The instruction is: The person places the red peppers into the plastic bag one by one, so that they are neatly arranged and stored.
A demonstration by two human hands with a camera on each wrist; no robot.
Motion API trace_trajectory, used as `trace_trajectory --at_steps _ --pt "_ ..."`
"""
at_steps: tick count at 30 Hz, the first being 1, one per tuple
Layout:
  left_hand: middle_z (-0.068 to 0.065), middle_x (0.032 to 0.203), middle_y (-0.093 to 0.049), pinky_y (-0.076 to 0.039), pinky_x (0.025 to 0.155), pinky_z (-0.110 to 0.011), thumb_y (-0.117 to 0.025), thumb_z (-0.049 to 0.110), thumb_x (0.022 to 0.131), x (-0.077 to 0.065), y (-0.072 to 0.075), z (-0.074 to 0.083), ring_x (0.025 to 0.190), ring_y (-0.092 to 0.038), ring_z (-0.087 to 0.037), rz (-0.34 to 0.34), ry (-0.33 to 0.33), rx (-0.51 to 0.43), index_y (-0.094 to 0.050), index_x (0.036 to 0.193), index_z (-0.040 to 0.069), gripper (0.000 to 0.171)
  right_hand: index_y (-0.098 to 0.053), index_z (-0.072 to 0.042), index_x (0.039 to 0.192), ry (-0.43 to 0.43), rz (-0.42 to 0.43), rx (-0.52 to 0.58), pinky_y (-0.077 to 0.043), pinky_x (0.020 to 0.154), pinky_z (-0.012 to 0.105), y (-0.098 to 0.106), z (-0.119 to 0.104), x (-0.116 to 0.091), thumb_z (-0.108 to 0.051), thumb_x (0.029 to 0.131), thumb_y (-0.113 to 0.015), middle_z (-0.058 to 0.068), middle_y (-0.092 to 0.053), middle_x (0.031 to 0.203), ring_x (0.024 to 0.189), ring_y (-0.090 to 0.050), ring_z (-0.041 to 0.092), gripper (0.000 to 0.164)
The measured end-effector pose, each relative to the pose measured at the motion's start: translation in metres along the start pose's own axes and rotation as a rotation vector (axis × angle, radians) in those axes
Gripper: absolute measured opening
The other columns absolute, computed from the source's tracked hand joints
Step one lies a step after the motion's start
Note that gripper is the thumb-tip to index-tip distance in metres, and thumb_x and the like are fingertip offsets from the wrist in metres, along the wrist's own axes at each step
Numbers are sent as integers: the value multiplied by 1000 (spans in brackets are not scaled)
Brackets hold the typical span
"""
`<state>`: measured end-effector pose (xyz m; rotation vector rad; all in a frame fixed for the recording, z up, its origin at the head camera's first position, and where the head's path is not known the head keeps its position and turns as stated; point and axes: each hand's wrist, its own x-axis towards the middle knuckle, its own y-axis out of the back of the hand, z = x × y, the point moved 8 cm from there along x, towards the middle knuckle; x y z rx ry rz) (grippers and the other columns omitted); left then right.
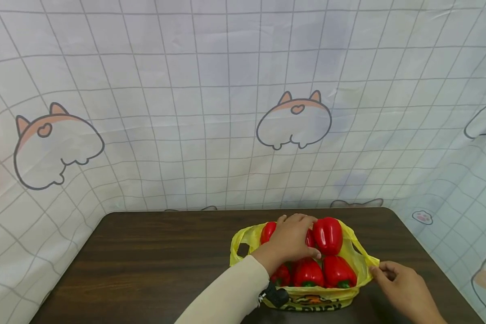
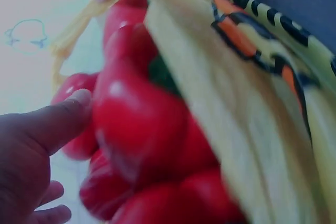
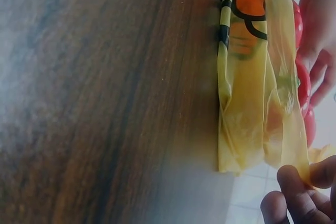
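Note:
A yellow plastic bag (image 1: 350, 294) with printed lettering sits on the table, its mouth wide and several red bell peppers (image 1: 339, 271) inside. My left hand (image 1: 289, 243) lies over the peppers with its fingers spread, hiding part of them. In the left wrist view, the left thumb (image 2: 65, 114) touches a red bell pepper (image 2: 139, 114). At the bag's right side, my right hand (image 1: 405, 285) pinches the handle edge between thumb and fingers. The right wrist view has the right fingers (image 3: 296, 192) at the bag's corner (image 3: 294, 145).
A dark wood-grain table (image 1: 146, 261) extends to the left of the bag. Behind it hangs a white gridded cloth (image 1: 178, 112) with cartoon animal prints, which continues along both sides. A black wrist device (image 1: 277, 296) on the left arm hangs by the bag's front.

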<state>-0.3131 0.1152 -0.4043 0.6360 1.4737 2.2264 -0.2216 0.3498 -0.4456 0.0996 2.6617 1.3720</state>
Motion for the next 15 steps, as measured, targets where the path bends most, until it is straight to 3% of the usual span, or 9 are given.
trace_trajectory --at_steps 4,7,12,15 --pt "7 146 -54 -29 117 -44 -83 47 82 -11 16 -13 137 -46 -13 -3 3 -31 -52 148 25 76 -69 3 116 -10 -8 10 -52 63 37 1 1 2 -50 103 -56 2 -71 92 79 -63 18 57" --pt "3 147 -54 -29 118 -45 -79 47 87 -21 29 -22 137 -46 -16 -1 4 -36 -51 150 22 73 -67 5 120 -33 -8 9 -55 66 42 4 3 3 -61 100 -54 11 -72 100 87 -67 26 70" --pt "-1 150 -51 -28 119 -51 -70 47 94 -40 51 -40 140 -44 -22 22 -8 -41 -48 152 17 68 -53 10 136 -70 -13 -13 -56 70 51 8 8 4 -76 95 -42 24 -68 115 99 -65 41 95" --pt "-2 152 -50 -27 118 -54 -67 48 97 -54 64 -55 142 -42 -25 42 -10 -61 -48 152 16 67 -43 12 143 -72 -3 -30 -55 75 57 12 6 4 -75 97 -38 31 -63 124 107 -62 49 98"
